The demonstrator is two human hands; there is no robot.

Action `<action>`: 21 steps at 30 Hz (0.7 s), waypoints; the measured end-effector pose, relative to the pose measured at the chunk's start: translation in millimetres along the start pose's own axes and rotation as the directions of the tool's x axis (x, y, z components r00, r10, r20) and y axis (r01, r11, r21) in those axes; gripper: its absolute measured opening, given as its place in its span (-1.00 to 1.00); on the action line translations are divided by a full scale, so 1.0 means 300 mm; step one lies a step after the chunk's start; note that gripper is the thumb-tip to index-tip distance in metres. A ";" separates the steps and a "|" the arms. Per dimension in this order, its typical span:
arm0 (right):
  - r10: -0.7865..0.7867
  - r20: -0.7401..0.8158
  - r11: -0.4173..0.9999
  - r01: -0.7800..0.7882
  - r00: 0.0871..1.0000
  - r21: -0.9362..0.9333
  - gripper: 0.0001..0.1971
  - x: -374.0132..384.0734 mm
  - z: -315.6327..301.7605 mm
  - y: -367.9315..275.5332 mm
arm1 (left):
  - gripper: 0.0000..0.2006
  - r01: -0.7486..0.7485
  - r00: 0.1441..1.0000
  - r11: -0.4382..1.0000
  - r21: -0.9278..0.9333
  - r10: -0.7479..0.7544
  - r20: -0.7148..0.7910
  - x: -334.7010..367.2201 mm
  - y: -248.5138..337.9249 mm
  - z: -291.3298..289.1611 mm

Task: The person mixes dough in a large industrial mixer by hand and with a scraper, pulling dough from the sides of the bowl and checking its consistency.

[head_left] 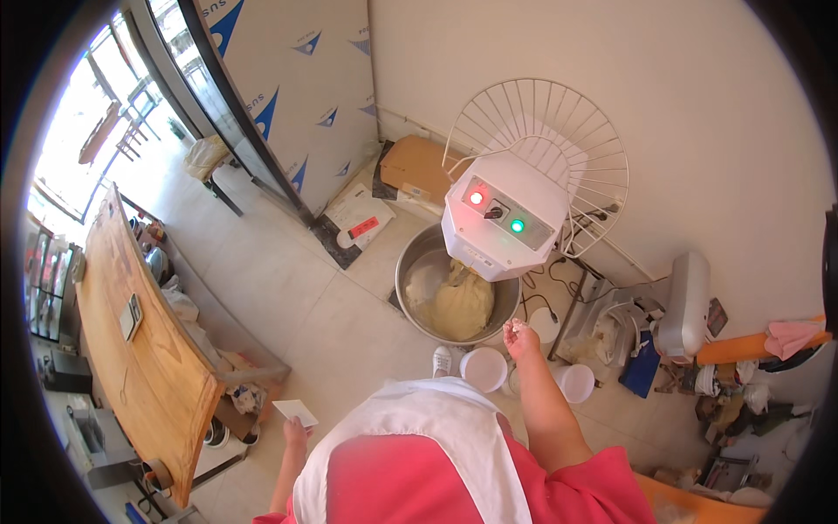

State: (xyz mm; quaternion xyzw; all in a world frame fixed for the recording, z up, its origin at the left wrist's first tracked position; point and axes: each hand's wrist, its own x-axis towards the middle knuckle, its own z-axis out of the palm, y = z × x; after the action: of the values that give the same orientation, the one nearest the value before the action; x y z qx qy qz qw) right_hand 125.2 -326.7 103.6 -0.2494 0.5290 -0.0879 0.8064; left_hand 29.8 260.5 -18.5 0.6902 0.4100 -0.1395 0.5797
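Observation:
My left hand (298, 431), low on the left, is closed on a flat white dough scraper (296, 412). Loosely curled, my right hand (522, 342) is just right of the mixer bowl's near rim, apart from it. Whitish dough bits cling to its fingers; whether they hold anything more is unclear. In the steel bowl (408, 307) sits a pale yellow dough mass (463, 307), partly hidden by the head of the white dough mixer (489, 251). A red and a green light glow on its panel, and its wire guard (602, 162) is raised.
Two white tubs, one (484, 369) beside my shoe (443, 361) and another (575, 383) to its right, stand on the floor. A silver stand mixer (685, 306) is at right. Cables run behind the bowl. A wooden table (161, 349) with a phone (132, 317) stands left.

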 end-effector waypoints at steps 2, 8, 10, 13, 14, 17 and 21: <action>-0.002 0.010 1.000 0.002 1.000 0.001 -0.84 0.013 -0.004 0.001 | -0.72 -0.003 1.000 1.000 0.001 0.003 -0.002 -0.005 0.000 0.007; 0.020 0.022 1.000 -0.020 1.000 -0.013 -0.87 0.031 0.005 -0.005 | -0.72 -0.004 1.000 1.000 0.003 0.004 -0.014 -0.028 -0.018 0.018; 0.016 0.032 0.999 -0.016 0.999 -0.028 -0.89 0.030 0.004 -0.009 | -0.72 -0.004 1.000 1.000 0.001 0.004 -0.023 -0.038 -0.024 0.020; 0.030 -0.009 0.999 -0.030 0.999 -0.023 -0.91 0.027 0.011 -0.017 | -0.72 -0.003 0.999 1.000 0.002 0.003 -0.032 -0.051 -0.031 0.025; 0.029 -0.011 0.999 -0.029 1.000 -0.026 -0.92 0.030 0.008 -0.018 | -0.72 -0.001 0.999 1.000 0.004 0.002 -0.034 -0.058 -0.030 0.029; 0.037 -0.020 0.999 -0.037 0.999 -0.035 -0.93 0.040 0.000 -0.016 | -0.73 0.000 0.999 1.000 0.004 0.000 -0.046 -0.067 -0.038 0.030; 0.032 -0.031 0.999 -0.033 0.999 -0.030 -0.94 0.069 -0.019 -0.004 | -0.73 0.008 0.999 1.000 0.011 -0.007 -0.048 -0.068 -0.059 0.034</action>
State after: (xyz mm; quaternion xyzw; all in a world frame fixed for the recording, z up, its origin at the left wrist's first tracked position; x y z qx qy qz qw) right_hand 129.0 -337.8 85.7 -0.2518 0.5466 -0.0706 0.7955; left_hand 7.1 242.8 -19.9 0.6951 0.4254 -0.1274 0.5654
